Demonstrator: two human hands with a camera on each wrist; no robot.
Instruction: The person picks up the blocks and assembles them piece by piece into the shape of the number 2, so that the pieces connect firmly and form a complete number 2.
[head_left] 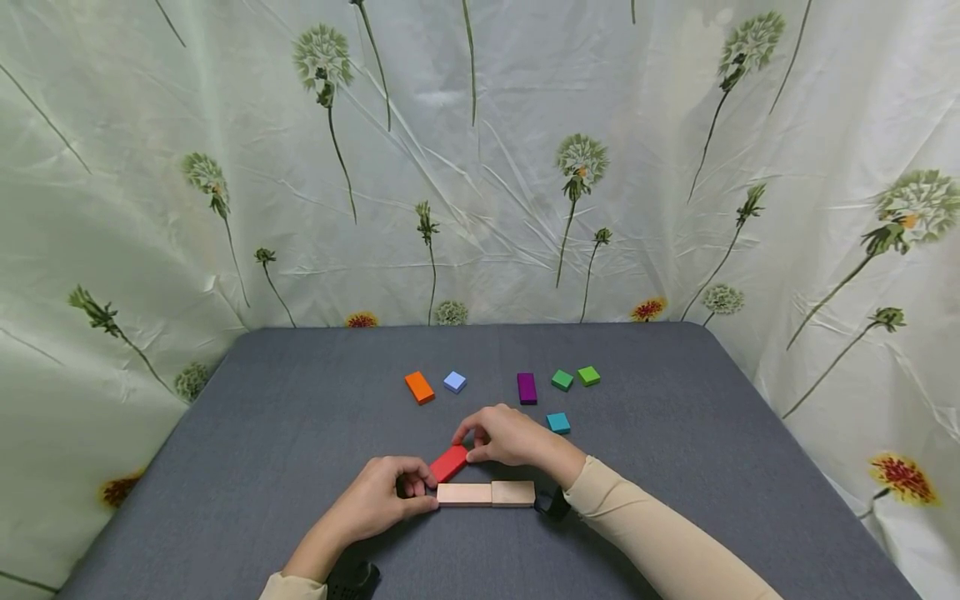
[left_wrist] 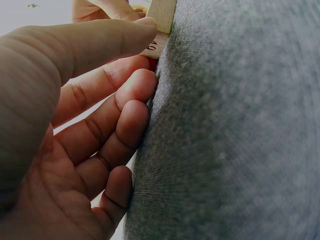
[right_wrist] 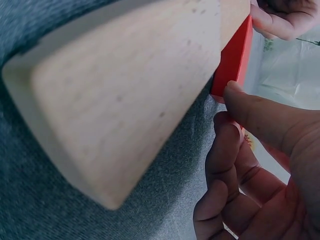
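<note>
Red block (head_left: 449, 464) held aslant

The right hand (head_left: 506, 435) pinches its right end, apparently controlling its angle behind the left wooden block (head_left: 464, 495). The left hand (head_left: 384, 493) touches both, perhaps steadying them; whether its fingers grip, I cannot tell.

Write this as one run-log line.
left hand: at left end of wooden blocks; right hand: pinches red block; red block: angled behind wooden blocks; wooden blocks: end to end

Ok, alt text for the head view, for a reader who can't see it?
A person's right hand grips the far end of an angled red block, the left hand is at its near end; two pale blocks form a row in front on a gray table. Six colored blocks lie beyond.
</note>
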